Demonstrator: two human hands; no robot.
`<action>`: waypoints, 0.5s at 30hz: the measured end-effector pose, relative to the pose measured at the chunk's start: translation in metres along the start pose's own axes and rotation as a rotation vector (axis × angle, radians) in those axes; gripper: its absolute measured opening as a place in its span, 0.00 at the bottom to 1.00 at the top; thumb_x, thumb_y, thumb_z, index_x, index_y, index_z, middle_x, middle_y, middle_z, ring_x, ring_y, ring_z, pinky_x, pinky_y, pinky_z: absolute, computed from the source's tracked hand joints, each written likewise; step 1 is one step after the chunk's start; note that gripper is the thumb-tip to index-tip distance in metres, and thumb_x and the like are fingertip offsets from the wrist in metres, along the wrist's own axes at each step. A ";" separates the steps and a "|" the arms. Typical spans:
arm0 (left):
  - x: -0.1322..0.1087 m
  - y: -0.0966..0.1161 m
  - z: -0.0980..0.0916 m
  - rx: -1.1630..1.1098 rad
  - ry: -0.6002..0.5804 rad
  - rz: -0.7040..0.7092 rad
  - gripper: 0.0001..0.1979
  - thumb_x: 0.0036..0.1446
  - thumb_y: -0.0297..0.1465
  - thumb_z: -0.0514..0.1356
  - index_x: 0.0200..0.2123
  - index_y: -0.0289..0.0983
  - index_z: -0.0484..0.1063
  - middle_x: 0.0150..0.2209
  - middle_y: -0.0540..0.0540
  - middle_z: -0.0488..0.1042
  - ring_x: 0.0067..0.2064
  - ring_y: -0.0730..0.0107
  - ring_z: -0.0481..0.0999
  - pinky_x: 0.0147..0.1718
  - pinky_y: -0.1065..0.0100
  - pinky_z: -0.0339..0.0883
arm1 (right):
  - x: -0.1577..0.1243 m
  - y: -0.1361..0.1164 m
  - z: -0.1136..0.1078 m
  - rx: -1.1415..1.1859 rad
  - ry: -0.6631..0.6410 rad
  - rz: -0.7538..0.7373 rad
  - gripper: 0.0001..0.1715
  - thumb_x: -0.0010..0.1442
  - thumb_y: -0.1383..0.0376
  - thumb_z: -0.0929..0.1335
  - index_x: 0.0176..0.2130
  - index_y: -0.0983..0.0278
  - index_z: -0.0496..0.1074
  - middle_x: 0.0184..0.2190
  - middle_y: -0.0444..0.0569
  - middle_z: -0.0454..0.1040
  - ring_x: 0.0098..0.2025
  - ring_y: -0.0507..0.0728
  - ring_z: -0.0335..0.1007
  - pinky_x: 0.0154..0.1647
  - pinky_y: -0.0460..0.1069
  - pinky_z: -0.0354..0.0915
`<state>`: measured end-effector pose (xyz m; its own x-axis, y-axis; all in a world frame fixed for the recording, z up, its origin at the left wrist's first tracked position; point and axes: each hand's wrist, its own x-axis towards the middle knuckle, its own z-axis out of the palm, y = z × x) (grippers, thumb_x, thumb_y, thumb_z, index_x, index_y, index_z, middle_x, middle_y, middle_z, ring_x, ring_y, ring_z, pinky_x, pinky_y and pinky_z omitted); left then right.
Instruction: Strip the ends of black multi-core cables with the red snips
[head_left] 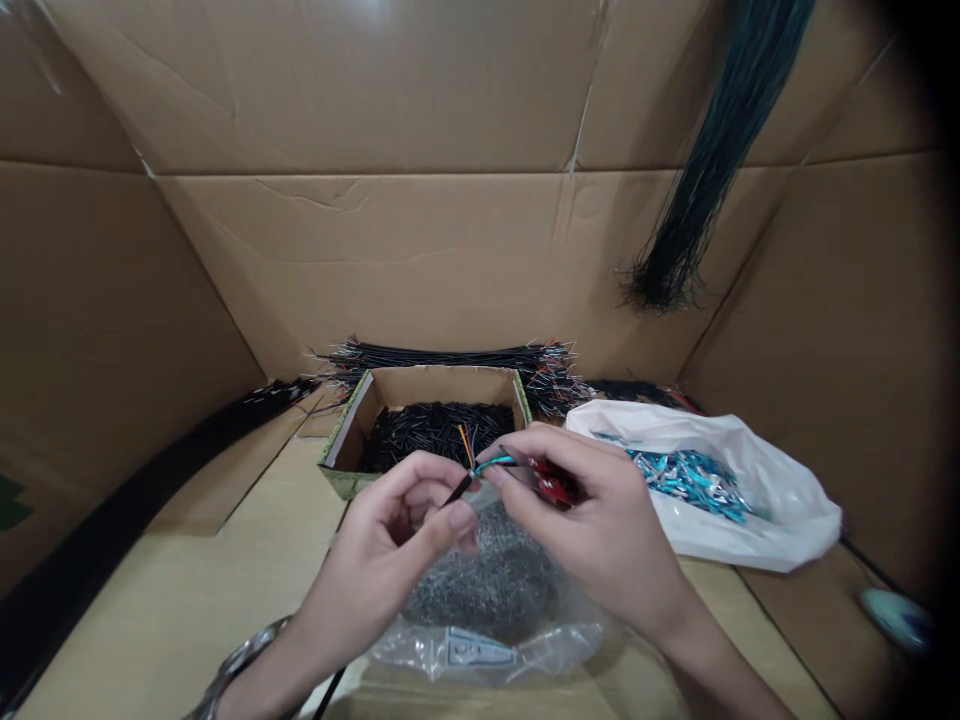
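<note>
My left hand [409,535] is closed around a black cable [459,489], pinching it near its stripped end between thumb and fingers. Thin orange and dark wires [466,443] fan upward from that end. A blue-green wire [493,462] runs to the right from the same end, and my right thumb and forefinger are at it. My right hand [581,500] is also closed on a small red-handled metal tool [551,482]; the fingers partly hide it, so its exact kind is unclear. The cable's lower part passes behind my left hand.
A cardboard box [346,440] of short black pieces stands behind my hands. A clear bag [487,585] of fine metallic bits lies below them. On the right is a white bag [780,500] with blue-silver scraps. Bundled black cables [442,356] lie behind; dark wires [712,170] hang upper right.
</note>
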<state>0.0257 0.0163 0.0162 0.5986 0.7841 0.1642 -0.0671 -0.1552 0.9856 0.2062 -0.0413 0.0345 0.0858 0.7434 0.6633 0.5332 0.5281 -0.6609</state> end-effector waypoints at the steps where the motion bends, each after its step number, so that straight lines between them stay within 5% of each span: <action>1: -0.001 0.001 0.000 0.057 0.029 0.032 0.08 0.64 0.38 0.65 0.40 0.41 0.72 0.26 0.54 0.77 0.20 0.80 0.56 0.16 0.77 0.47 | 0.000 0.001 -0.002 -0.004 -0.008 -0.010 0.16 0.54 0.81 0.71 0.37 0.62 0.77 0.28 0.37 0.72 0.28 0.47 0.65 0.29 0.43 0.60; 8: -0.004 0.004 -0.002 0.312 0.019 0.184 0.08 0.69 0.33 0.59 0.37 0.43 0.78 0.29 0.54 0.79 0.29 0.76 0.73 0.24 0.77 0.63 | 0.002 0.003 -0.015 0.028 -0.099 -0.083 0.17 0.55 0.81 0.71 0.39 0.62 0.79 0.30 0.40 0.77 0.29 0.49 0.69 0.31 0.45 0.62; 15: -0.006 -0.004 -0.003 0.462 -0.004 0.294 0.08 0.70 0.29 0.58 0.42 0.45 0.76 0.34 0.57 0.80 0.35 0.78 0.77 0.35 0.79 0.67 | 0.008 0.001 -0.021 0.060 -0.203 0.165 0.12 0.56 0.76 0.72 0.35 0.60 0.80 0.24 0.37 0.73 0.25 0.48 0.65 0.25 0.42 0.59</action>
<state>0.0207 0.0142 0.0113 0.6108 0.6655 0.4289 0.1254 -0.6161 0.7776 0.2250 -0.0438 0.0469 -0.0066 0.8856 0.4644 0.4749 0.4114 -0.7780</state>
